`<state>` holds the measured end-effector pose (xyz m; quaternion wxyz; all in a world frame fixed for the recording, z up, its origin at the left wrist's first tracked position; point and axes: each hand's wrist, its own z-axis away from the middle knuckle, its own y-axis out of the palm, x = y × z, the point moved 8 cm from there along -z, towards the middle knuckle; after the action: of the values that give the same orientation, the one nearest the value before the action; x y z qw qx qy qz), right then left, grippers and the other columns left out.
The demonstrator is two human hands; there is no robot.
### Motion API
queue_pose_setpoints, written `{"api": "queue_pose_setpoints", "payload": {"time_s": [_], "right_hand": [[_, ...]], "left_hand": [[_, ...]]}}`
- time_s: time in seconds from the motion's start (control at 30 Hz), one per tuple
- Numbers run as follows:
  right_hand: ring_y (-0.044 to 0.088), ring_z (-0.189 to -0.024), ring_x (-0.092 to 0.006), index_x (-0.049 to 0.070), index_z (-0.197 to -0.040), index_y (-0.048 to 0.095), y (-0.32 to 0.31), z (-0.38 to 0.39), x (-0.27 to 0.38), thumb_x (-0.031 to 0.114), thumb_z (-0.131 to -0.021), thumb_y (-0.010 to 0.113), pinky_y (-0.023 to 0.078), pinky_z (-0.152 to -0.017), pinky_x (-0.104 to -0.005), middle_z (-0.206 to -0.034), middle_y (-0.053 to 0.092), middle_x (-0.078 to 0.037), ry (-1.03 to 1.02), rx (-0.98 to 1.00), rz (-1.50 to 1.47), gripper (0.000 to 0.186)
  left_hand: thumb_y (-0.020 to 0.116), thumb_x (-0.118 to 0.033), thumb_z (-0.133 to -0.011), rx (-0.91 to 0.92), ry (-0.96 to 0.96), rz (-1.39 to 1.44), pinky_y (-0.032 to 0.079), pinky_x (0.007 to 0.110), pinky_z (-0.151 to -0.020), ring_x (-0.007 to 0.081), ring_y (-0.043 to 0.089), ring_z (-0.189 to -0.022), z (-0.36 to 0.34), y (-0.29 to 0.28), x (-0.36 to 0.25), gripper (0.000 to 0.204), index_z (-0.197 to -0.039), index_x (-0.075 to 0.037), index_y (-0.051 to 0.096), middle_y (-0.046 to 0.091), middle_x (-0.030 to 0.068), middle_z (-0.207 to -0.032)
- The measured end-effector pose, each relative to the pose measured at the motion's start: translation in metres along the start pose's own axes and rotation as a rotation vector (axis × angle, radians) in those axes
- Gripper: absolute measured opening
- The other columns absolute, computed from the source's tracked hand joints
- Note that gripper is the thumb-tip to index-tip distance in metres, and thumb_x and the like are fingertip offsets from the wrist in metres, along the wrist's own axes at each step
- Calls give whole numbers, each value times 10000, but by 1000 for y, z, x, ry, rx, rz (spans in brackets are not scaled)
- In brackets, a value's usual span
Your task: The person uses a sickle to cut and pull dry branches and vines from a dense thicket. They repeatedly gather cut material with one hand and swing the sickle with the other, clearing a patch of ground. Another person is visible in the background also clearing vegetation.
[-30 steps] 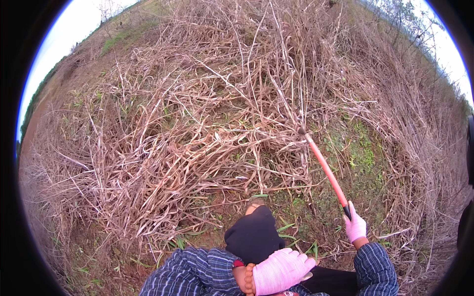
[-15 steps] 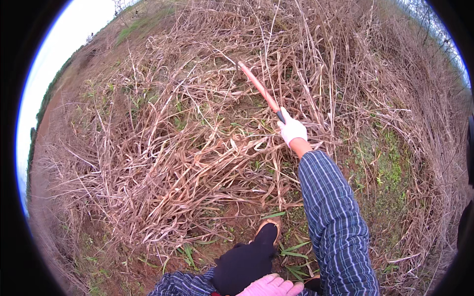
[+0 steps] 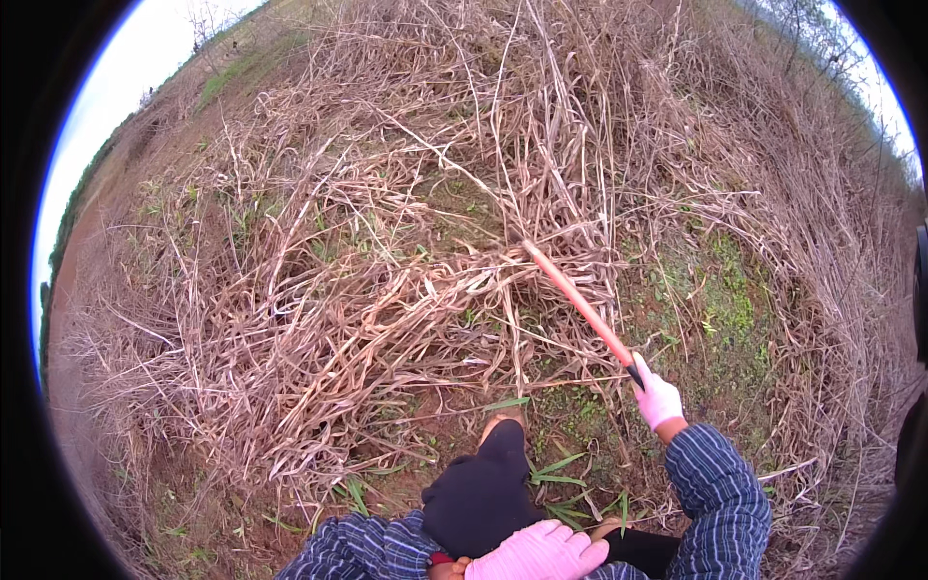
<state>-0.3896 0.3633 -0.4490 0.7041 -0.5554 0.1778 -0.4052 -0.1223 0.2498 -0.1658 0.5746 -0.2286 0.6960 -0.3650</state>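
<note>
My right hand (image 3: 655, 394), in a pink glove, grips the black end of an orange-red tool handle (image 3: 577, 300). The handle slants up and left to a dark head (image 3: 518, 239), partly hidden among pale dry stalks (image 3: 377, 319). My left hand (image 3: 536, 553), gloved in pink, lies low at the bottom edge near my dark-clothed leg (image 3: 469, 483), holding nothing, its fingers loosely extended.
Dry grass covers a slope, taller and denser on the right (image 3: 822, 251). A mossy green patch (image 3: 715, 309) lies right of the handle. My tan shoe (image 3: 503, 416) stands on reddish soil. Sky and distant dark trees show at the far left.
My right hand and tool swung up and left half a second ago, then came back down and right. The tool head now sits lower, among stalks. My left hand stays low.
</note>
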Motion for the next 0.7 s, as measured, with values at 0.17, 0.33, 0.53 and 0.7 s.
{"api": "queue_pose_setpoints", "payload": {"time_s": [0.17,0.33,0.53,0.7], "right_hand": [[654,-704,-383,279,-1518,299,-19,176,-50,237,-906,639,530,-646,-504,-845,631,-174,113,-41,27,701],[655,-699,-387,259,-1509,332,-31,251,-34,266,-918,632,521,-633,-497,-832,636,-171,192,-106,-7,662],[664,-752,-380,276,-1522,317,-53,208,1,255,-928,640,521,-664,-468,-921,671,-169,261,-100,-146,676],[677,-784,-396,309,-1519,306,-76,116,59,276,-935,633,526,-692,-465,-877,677,-210,179,-175,-330,671]], "left_hand": [[635,-259,-869,-51,66,118,488,347,-638,228,609,-689,-8,-10,-31,206,-969,-79,643,603,62,-751],[674,-69,-860,-438,-178,318,543,339,-754,234,676,-814,30,-61,42,197,-1055,-45,667,684,91,-883],[681,-107,-860,-480,-633,-110,520,395,-837,275,660,-904,83,-20,272,213,-1061,-41,657,678,97,-954],[701,-325,-817,339,-442,-711,201,574,-1165,309,349,-1396,133,93,379,529,-1292,-137,566,486,97,-1412]]}}
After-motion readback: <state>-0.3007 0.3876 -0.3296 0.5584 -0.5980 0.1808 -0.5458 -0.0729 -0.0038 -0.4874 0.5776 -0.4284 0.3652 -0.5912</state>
